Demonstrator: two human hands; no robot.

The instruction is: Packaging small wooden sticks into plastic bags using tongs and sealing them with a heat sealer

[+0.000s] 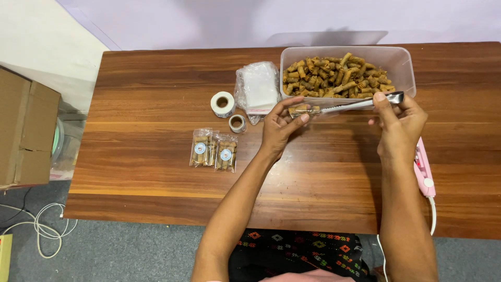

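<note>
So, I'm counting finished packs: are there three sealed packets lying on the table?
No, only two sealed packets lie side by side on the table, left of the left hand.

Two sealed clear packets (213,150) of brown rolls lay side by side left of centre, each bearing a round blue-and-white sticker (200,148). Above them stood two label rolls (223,103), beside a stack of clear bags (256,87). Left hand (280,125) held what was probably another small clear bag (302,110).
</note>
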